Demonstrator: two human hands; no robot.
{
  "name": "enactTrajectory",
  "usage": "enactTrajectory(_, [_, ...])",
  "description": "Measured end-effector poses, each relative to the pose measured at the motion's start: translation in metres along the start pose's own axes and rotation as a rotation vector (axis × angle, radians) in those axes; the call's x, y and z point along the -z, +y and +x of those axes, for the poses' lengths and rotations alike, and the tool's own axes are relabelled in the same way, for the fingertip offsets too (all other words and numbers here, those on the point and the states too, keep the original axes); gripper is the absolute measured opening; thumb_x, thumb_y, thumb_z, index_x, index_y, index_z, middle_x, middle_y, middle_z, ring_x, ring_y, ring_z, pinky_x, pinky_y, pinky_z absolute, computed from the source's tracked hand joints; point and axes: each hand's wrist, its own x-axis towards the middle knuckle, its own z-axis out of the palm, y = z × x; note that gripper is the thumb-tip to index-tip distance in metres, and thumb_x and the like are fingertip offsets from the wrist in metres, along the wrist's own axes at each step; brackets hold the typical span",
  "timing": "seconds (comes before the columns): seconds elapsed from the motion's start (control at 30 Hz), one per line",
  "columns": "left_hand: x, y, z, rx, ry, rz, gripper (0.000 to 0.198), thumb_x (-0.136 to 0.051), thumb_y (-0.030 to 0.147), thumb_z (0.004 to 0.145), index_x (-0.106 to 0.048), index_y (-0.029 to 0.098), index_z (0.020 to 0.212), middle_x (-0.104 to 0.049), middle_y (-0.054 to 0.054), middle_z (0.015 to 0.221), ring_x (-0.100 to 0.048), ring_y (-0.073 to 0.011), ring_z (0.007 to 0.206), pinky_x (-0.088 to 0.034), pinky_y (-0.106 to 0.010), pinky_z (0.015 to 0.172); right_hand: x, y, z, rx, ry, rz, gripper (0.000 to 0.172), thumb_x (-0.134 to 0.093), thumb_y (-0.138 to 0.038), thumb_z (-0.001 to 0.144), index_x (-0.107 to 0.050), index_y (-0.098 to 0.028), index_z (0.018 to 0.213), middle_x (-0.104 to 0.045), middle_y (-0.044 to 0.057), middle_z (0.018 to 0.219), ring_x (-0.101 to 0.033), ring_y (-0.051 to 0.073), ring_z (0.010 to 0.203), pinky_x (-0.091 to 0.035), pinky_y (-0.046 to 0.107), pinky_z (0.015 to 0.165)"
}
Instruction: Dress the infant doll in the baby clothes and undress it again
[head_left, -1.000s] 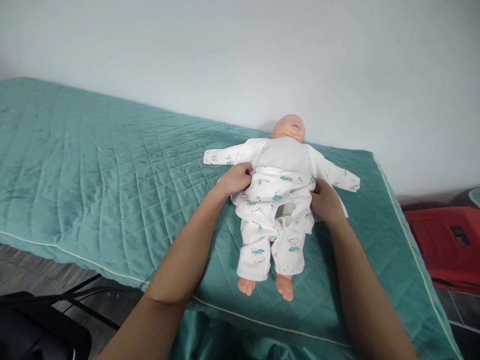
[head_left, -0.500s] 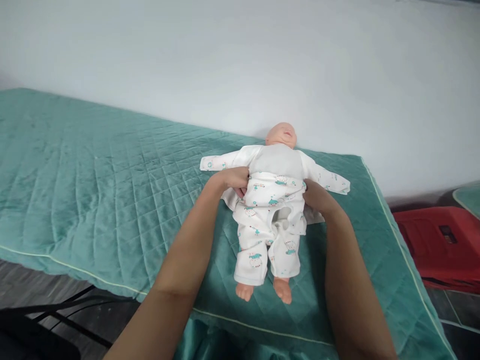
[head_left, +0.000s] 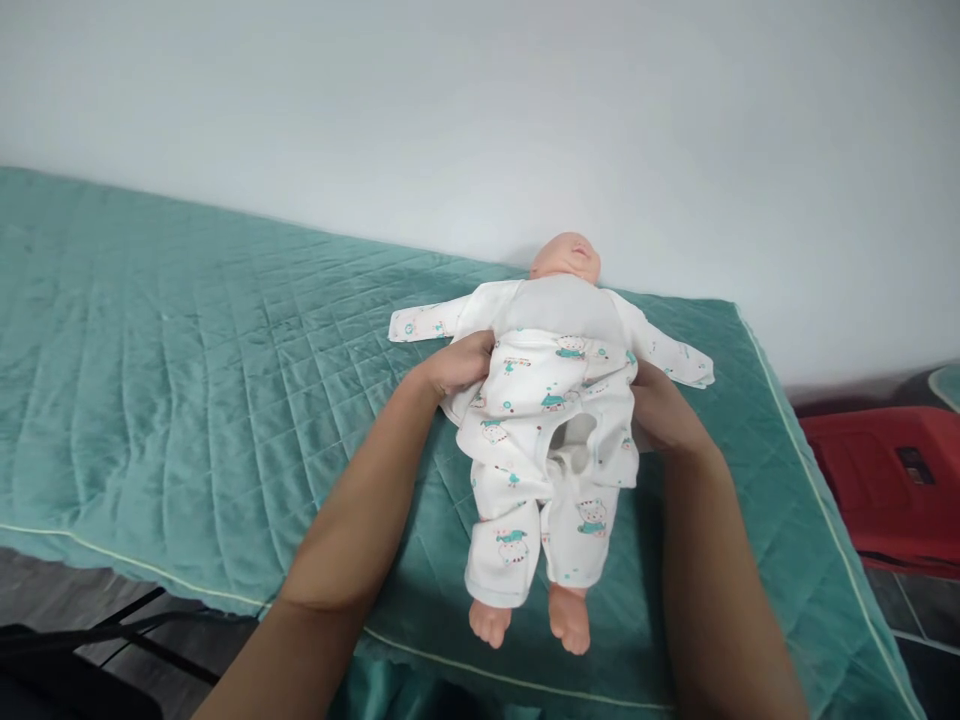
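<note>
A baby doll lies on its back, its head near the wall and its bare feet toward me. It wears an open white top with spread sleeves over a plain pale torso. White printed trousers reach up over its belly, with an opening at the crotch. My left hand is closed on the trousers' waistband at the doll's side. At the opposite side my right hand is at the waistband, its fingers hidden behind the cloth, which bulges out there.
Green quilted cover lies under the doll and stretches far left. A pale wall stands behind. Beyond the right edge is a red plastic object. Black metal bars show at lower left.
My right hand has moved outward to the right, and the waistband is stretched wider on that side. The doll appears slightly larger, its feet lower in view.
</note>
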Motion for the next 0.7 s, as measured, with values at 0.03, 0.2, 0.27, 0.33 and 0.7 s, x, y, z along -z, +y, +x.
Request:
enactTrajectory(0.03, [-0.002, 0.0, 0.0, 0.012, 0.008, -0.033, 0.031, -0.057, 0.01, 0.06, -0.071, 0.014, 0.088, -0.074, -0.003, 0.076, -0.065, -0.0183, 0.073, -0.054, -0.028, 0.069, -0.001, 0.002, 0.0, 0.0, 0.017, 0.054, 0.04, -0.078, -0.034, 0.073, -0.073, -0.022, 0.111, -0.078, 0.007, 0.114, -0.072, 0.03, 0.104, -0.059, 0.044, 0.086])
enactTrajectory(0.2, [-0.007, 0.0, 0.001, 0.083, 0.087, 0.002, 0.014, -0.064, 0.015, 0.065, -0.072, 0.015, 0.077, -0.07, -0.005, 0.064, -0.065, -0.0211, 0.068, -0.052, -0.03, 0.061, -0.005, 0.014, 0.005, -0.008, 0.124, 0.159, 0.039, -0.082, -0.035, 0.064, -0.074, -0.023, 0.101, -0.079, 0.007, 0.106, -0.073, 0.032, 0.101, -0.06, 0.047, 0.083])
enactTrajectory(0.27, [-0.007, 0.0, 0.001, 0.078, 0.119, 0.027, 0.009, -0.065, 0.016, 0.064, -0.071, 0.015, 0.071, -0.068, -0.005, 0.06, -0.065, -0.0213, 0.067, -0.052, -0.03, 0.06, -0.006, 0.013, 0.006, -0.006, 0.154, 0.164, 0.039, -0.082, -0.033, 0.062, -0.073, -0.023, 0.098, -0.08, 0.007, 0.104, -0.073, 0.033, 0.101, -0.06, 0.049, 0.084])
enactTrajectory(0.33, [-0.007, 0.0, 0.002, 0.077, 0.117, 0.032, 0.007, -0.064, 0.015, 0.062, -0.069, 0.015, 0.067, -0.067, -0.003, 0.059, -0.065, -0.0204, 0.067, -0.053, -0.029, 0.061, -0.007, 0.01, 0.006, -0.002, 0.184, 0.182, 0.039, -0.082, -0.031, 0.059, -0.073, -0.024, 0.096, -0.08, 0.006, 0.102, -0.073, 0.033, 0.102, -0.06, 0.049, 0.085])
enactTrajectory(0.7, [-0.005, 0.001, 0.001, -0.003, -0.011, 0.045, 0.009, -0.055, 0.017, 0.06, -0.064, 0.017, 0.06, -0.068, -0.002, 0.065, -0.065, -0.0197, 0.074, -0.054, -0.031, 0.076, -0.013, 0.001, 0.005, 0.01, 0.215, 0.161, 0.038, -0.079, -0.034, 0.06, -0.071, -0.024, 0.096, -0.079, 0.008, 0.104, -0.072, 0.033, 0.104, -0.057, 0.047, 0.091])
